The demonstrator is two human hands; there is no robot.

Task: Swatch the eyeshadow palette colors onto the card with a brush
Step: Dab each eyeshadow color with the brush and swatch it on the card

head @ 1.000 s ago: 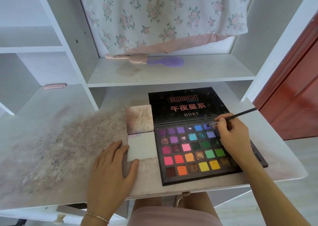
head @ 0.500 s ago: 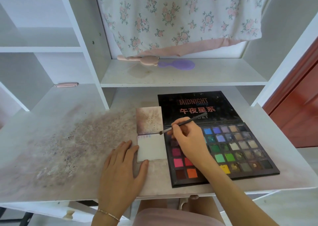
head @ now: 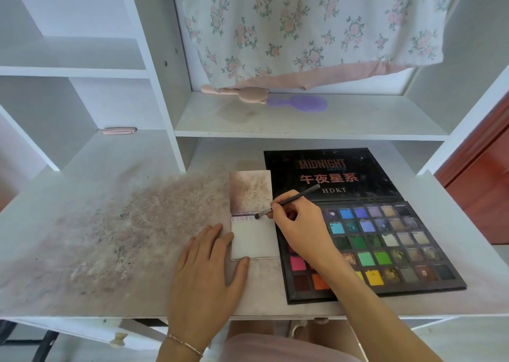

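The right hand (head: 298, 229) pinches a dark makeup brush (head: 286, 202), its bristle tip touching the top edge of the white card (head: 254, 240), beside a row of faint swatches. The left hand (head: 206, 273) lies flat, fingers spread, at the card's 8 o'clock, thumb tip on its lower edge. At the card's 3 o'clock lies the open eyeshadow palette (head: 385, 246) on the stained desk (head: 110, 237).

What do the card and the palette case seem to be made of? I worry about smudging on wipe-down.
The card looks like matte white paper or thin cardstock: flat, no glare, with faint colour marks along its top edge. The palette case looks like black cardboard or plastic with a dull, dusty finish and a printed lid; which one cannot be told.
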